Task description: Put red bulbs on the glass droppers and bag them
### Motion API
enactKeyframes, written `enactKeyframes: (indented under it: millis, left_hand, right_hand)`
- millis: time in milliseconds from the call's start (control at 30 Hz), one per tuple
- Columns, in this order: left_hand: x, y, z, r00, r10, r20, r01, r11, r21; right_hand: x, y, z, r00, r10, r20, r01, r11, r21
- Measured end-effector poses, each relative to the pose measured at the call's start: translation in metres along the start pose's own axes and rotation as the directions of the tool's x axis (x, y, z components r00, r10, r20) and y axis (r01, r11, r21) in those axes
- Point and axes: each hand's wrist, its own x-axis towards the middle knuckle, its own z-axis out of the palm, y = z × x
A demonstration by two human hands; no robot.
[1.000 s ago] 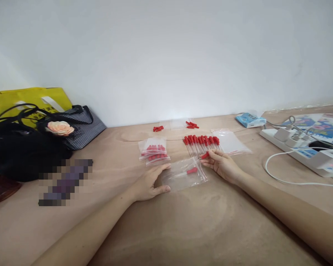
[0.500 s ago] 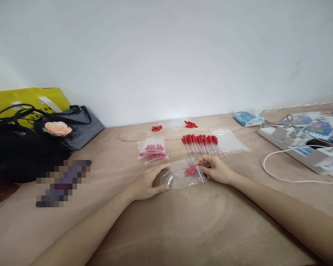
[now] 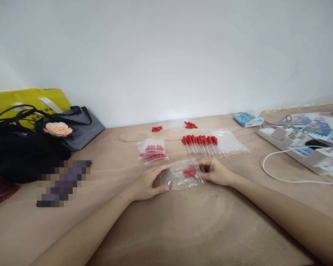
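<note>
A clear zip bag (image 3: 174,181) lies between my two hands, with droppers with red rubber bulbs (image 3: 189,172) inside; their stems point left. My left hand (image 3: 147,183) is curved round the bag's left end, thumb at the near corner and fingers at the far one. At the right end, the fingers of my right hand (image 3: 215,171) are bent closed against the bag's edge, the thumb partly hidden. Just beyond stands a row of red-bulbed droppers (image 3: 201,140) lying side by side. Filled zip bags (image 3: 153,150) with red bulbs are stacked beyond my left hand.
Flat empty bags (image 3: 233,142) lie right of the dropper row. Small piles of red bulbs (image 3: 157,129) sit near the wall. A tissue pack (image 3: 248,119), a power strip (image 3: 294,151) and its white cable are on the right. Handbags (image 3: 22,151) stand left, near a pixelated object (image 3: 65,183).
The red bulbs in the bag have shifted slightly left. My right fingers have curled in at the bag's right edge. My left hand has stayed in place.
</note>
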Motion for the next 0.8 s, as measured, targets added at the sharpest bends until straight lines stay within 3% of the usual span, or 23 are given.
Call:
enactKeyframes:
  millis: [200, 300, 467, 567, 667, 733, 800]
  left_hand:
    - [0.001, 0.0, -0.001, 1.0, 0.021, 0.016, -0.021, 1.0, 0.004]
    - [0.001, -0.001, 0.0, 0.999, 0.034, 0.009, -0.034, 0.999, 0.005]
    - [0.001, -0.002, 0.001, 0.999, 0.035, 0.007, -0.035, 0.999, 0.01]
    - [0.001, -0.001, 0.0, 0.999, 0.048, 0.017, -0.048, 0.999, 0.008]
    - [0.002, 0.002, -0.002, 0.999, 0.052, 0.017, -0.052, 0.999, 0.001]
    - [0.002, 0.003, -0.003, 0.999, 0.052, 0.013, -0.052, 0.999, -0.008]
    - [0.003, 0.003, -0.002, 0.999, 0.051, 0.012, -0.051, 0.999, -0.015]
  right_hand:
    - [0.007, 0.009, 0.006, 0.984, 0.136, -0.115, -0.125, 0.987, 0.102]
    - [0.008, 0.009, 0.005, 0.984, 0.124, -0.128, -0.115, 0.99, 0.077]
    - [0.004, 0.003, -0.006, 0.998, -0.042, 0.043, 0.039, 0.997, 0.072]
    - [0.007, 0.003, -0.017, 0.996, 0.021, 0.09, -0.025, 0.999, 0.043]
    - [0.023, 0.003, -0.032, 0.994, 0.062, -0.087, -0.07, 0.993, -0.097]
    - [0.041, 0.002, -0.044, 0.953, 0.045, -0.301, -0.128, 0.956, -0.263]
    - [0.061, 0.001, -0.054, 0.901, 0.04, -0.433, -0.26, 0.846, -0.465]
